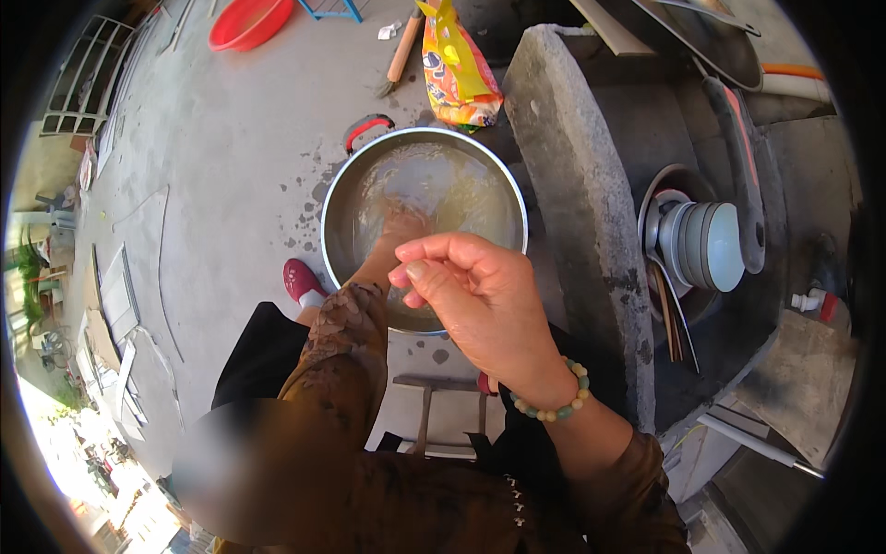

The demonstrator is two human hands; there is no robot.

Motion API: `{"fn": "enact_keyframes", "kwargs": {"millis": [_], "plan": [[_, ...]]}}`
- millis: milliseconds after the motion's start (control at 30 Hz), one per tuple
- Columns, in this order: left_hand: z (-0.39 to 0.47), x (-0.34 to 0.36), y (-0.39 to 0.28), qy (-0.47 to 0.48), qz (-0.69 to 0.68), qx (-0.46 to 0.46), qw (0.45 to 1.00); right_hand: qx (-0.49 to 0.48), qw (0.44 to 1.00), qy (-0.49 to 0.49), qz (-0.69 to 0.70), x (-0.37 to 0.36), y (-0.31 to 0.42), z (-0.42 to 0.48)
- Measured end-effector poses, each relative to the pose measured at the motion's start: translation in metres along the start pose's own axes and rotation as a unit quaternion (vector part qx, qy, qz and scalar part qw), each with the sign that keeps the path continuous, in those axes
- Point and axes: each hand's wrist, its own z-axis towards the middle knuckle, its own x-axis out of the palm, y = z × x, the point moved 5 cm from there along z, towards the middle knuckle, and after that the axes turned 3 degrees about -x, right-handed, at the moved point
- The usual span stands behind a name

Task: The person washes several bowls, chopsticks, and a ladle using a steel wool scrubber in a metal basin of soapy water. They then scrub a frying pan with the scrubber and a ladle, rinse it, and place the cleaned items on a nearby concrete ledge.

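Note:
A wide metal pot [346, 166] with a red and black handle stands on the concrete floor, holding cloudy water. My left hand [405, 216] reaches down into that water; its fingers are blurred beneath the surface, so what they hold is hidden. Above the pot's near right rim hovers my right hand [471, 284], wet, its fingers curled towards the thumb, with a beaded bracelet [550, 410] on the wrist. Nothing can be made out between those fingertips. A yellow and orange plastic bag [460, 76] stands just beyond the pot.
Right of the pot rises a concrete sink wall [588, 173]; inside sit stacked bowls [713, 246] in a metal basin, with chopsticks. A wooden-handled brush [405, 52] and a red plastic basin [249, 24] lie beyond. A low stool [426, 415] and a red shoe [302, 278] are near me.

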Motion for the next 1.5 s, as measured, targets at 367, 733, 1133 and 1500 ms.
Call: {"fn": "enact_keyframes", "kwargs": {"millis": [367, 733, 1133, 1500], "plan": [[-0.042, 0.046, -0.089, 0.043, 0.017, 0.097, 0.994, -0.045, 0.992, 0.026, -0.112, 0.014, -0.019, 0.002], [-0.062, 0.016, -0.016, 0.069, -0.008, -0.004, 0.998, -0.159, 0.933, 0.06, -0.316, 0.022, -0.012, -0.019], [-0.001, 0.024, -0.102, 0.039, -0.01, 0.042, 0.998, -0.153, 0.942, 0.041, -0.295, 0.018, -0.01, -0.006], [-0.071, 0.063, -0.007, 0.095, 0.129, 0.016, 0.987, -0.138, 0.937, 0.053, -0.317, 0.021, -0.014, -0.011]]}}
